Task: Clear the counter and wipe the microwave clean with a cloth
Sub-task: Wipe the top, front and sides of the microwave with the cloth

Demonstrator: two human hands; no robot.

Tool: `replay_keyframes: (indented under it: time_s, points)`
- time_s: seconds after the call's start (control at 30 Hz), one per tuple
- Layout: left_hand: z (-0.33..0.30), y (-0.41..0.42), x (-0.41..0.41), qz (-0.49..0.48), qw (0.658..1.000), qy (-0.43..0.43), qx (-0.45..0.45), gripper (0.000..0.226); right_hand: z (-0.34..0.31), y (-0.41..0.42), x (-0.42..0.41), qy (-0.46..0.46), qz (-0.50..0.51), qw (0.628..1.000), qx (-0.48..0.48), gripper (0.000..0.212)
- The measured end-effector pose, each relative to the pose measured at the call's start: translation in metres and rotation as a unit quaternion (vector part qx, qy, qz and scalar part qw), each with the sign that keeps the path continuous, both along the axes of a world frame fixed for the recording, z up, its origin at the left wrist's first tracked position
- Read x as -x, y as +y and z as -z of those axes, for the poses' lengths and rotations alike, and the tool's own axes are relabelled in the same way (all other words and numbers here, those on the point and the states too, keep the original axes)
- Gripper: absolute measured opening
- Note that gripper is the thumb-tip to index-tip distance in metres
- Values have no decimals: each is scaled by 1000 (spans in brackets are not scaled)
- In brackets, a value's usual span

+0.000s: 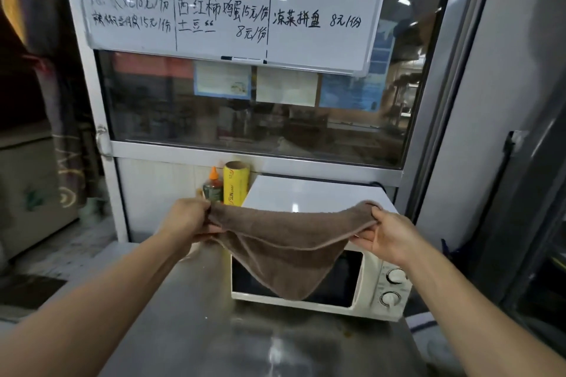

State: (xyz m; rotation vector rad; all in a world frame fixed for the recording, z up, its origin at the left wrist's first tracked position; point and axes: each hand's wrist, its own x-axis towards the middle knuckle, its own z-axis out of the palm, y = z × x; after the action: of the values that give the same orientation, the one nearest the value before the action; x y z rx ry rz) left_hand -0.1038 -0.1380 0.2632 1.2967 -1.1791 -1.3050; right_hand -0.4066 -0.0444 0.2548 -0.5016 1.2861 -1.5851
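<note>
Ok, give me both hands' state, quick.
Left hand: pinching one end of the brown cloth.
Right hand: pinching the other end, cloth stretched in front of the microwave.

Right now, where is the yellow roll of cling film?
In the head view, the yellow cling film roll stands upright against the back wall, left of the microwave, with an orange-capped bottle on its left.

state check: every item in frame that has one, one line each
left hand: grips one end of the cloth
right hand: pinches the other end
brown cloth: stretched between the hands, sagging in front of the microwave
microwave: door closed, top bare
yellow wrap roll: upright, left of the microwave
orange-capped bottle: upright, capped
counter: smeared, bare in front
</note>
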Motion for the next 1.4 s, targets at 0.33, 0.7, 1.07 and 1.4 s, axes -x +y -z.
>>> replay_keyframes:
  time_s: [0.33,0.7,1.07,1.4]
  points:
    - [-4,-3,-12,19,964,258,-57,25,0,4,-13,-70,-93,992,46,13]
    - [-39,-6,4,97,927,360,-39,31,45,0,-41,-139,-109,984,-33,18]
    - [-57,-6,2,91,948,306,3,28,69,-17,-72,65,-220,963,-142,12]
    - [-48,-9,-5,61,975,214,24,26,79,-21,-69,97,-210,957,-178,10]
